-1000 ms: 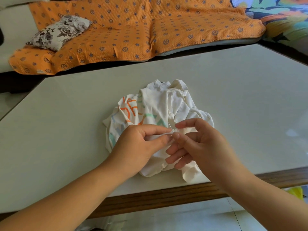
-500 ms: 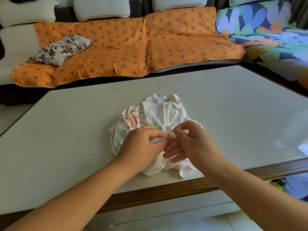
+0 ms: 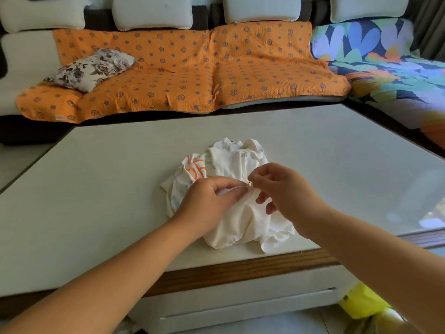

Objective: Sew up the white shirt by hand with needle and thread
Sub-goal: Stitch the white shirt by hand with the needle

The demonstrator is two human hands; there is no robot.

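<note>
The white shirt (image 3: 243, 220), crumpled, with orange and teal print on its left side, lies near the front edge of the pale table (image 3: 96, 189). My left hand (image 3: 209, 201) pinches a fold of the shirt between thumb and forefinger. Right beside it, my right hand (image 3: 281, 189) pinches the needle (image 3: 250, 183), a tiny glint at its fingertips, with the other fingers loosely spread. The two hands' fingertips almost touch. The thread is too fine to see.
An orange patterned cover (image 3: 192, 75) drapes the sofa behind the table, with a floral cushion (image 3: 91, 68) at its left. A colourful leaf-print cover (image 3: 385, 68) lies at right. Something yellow (image 3: 361, 302) sits on the floor by the table's front right.
The view has tilted up, showing more of the sofa. My right hand has lifted a little and its lower fingers have spread; my left hand keeps its pinch on the fold.
</note>
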